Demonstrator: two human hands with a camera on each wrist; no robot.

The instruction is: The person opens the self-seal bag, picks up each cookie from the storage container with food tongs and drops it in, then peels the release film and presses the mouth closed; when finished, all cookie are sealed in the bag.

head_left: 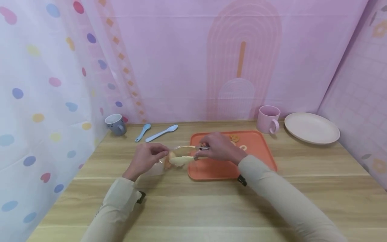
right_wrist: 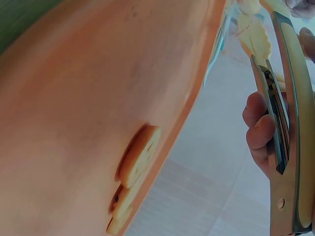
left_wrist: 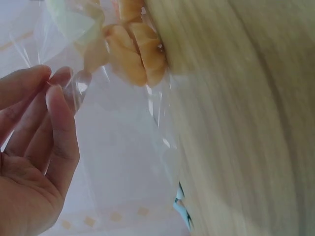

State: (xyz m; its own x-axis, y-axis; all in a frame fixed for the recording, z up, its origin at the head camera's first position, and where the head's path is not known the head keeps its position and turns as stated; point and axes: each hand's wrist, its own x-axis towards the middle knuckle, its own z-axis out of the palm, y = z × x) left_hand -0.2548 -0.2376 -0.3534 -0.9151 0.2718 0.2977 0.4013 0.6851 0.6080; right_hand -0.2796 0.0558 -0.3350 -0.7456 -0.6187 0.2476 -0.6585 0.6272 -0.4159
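Note:
My left hand [head_left: 147, 158] pinches the edge of a clear plastic bag [left_wrist: 133, 137] between thumb and fingers. Inside the bag are light-brown pieces [left_wrist: 130, 54] that look like bread or biscuits. From the other side, my right hand [head_left: 220, 147] grips a pair of tongs [right_wrist: 301, 132] with cream tips and metal arms. Its tips stand apart at the bag's mouth, one close to the brown pieces; whether they touch is unclear. Under the right hand lies an orange tray [head_left: 211, 169], with a few biscuits [head_left: 234, 138] near its far side, one of them a pale ring [head_left: 243, 147].
Behind the left hand lie a blue spoon [head_left: 143, 132] and a pale-blue spoon [head_left: 161, 133], with a grey cup [head_left: 116, 124] further left. A pink mug [head_left: 268, 119] stands behind the tray, a beige plate [head_left: 312, 127] right of it. Curtains [head_left: 169, 60] edge the wooden table [head_left: 181, 208].

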